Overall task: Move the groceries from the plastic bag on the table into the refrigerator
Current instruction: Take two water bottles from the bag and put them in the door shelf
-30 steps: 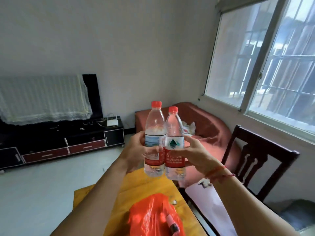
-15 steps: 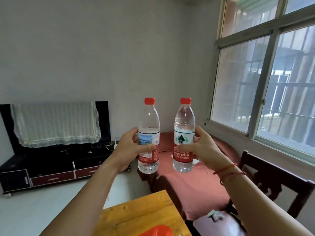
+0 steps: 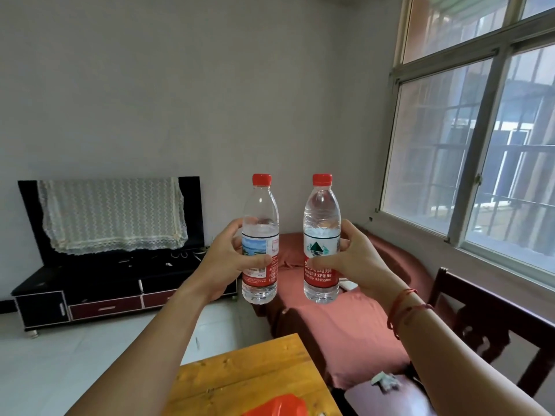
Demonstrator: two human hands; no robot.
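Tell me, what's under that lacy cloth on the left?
The lace cloth hangs over a black flat screen, likely a television, on a dark cabinet. Only the screen's edges and right side show; the cloth covers the rest.

1. The orange plastic bag (image 3: 277,407) is cut off by the bottom edge; only its top shows.
2. The wooden table (image 3: 240,376) and dark chair (image 3: 492,322) are partly out of frame.

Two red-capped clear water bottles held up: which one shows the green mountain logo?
The clear plastic bottle in the right hand, red cap. Its label shows a green mountain; the left hand's bottle shows a blue scenery label.
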